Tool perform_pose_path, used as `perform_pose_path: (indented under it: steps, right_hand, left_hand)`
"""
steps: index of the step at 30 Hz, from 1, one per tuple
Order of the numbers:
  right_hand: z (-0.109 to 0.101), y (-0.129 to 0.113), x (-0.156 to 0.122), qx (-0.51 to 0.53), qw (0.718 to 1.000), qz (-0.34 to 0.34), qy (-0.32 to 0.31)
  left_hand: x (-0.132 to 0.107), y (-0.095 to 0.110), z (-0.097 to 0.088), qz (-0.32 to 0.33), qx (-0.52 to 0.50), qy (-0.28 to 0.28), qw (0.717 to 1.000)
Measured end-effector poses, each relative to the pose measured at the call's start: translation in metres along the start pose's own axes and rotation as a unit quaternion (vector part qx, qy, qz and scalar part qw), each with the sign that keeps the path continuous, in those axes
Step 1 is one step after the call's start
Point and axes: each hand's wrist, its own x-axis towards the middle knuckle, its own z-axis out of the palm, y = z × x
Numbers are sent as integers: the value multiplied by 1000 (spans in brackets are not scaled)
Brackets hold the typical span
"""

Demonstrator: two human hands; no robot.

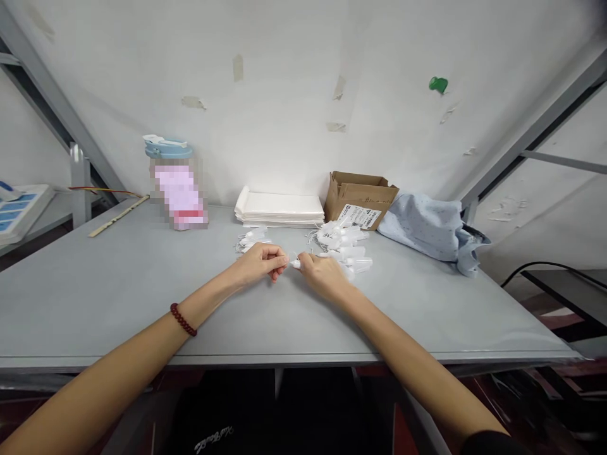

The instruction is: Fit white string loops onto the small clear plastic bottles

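Note:
Over the middle of the grey table, my left hand [265, 260] is closed in a pinch, thumb against forefinger. What it pinches is too small to make out; a thin, clear strand shows near its fingertips. My right hand [323, 274] is closed around a small white plastic bottle [296, 263], whose narrow tip points at my left fingers. Most of that bottle is hidden by the hand. Behind my right hand lies a loose pile of similar translucent bottles [344, 235] with thin threads at their ends. A smaller group [253, 235] lies behind my left hand.
A stack of white envelopes [284, 210] lies against the wall, beside an open cardboard box [363, 199]. A light blue cloth [422, 224] is bunched at the right. At the back left stand a blurred-out item [180, 193] and a wooden strip [118, 216].

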Motion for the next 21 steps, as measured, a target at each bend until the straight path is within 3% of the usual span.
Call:
perform_pose_path:
  steps: [4, 9, 17, 19, 21]
  right_hand:
    - [-6, 2, 4, 0, 1000, 21, -4]
    - [-9, -2, 7, -2, 1000, 10, -29]
    - [-9, -2, 7, -10, 998, 15, -54]
    - [-13, 2, 7, 7, 999, 30, -39]
    - [-17, 8, 6, 31, 998, 46, -14]
  left_hand:
    - [2, 2, -2, 5, 20, 18, 1000]
    - [1, 5, -11, -35, 41, 6, 999]
    - [3, 0, 2, -32, 93, 13, 995]
    - [3, 3, -4, -13, 119, 23, 992]
    - [2, 7, -20, 1, 138, 71, 988]
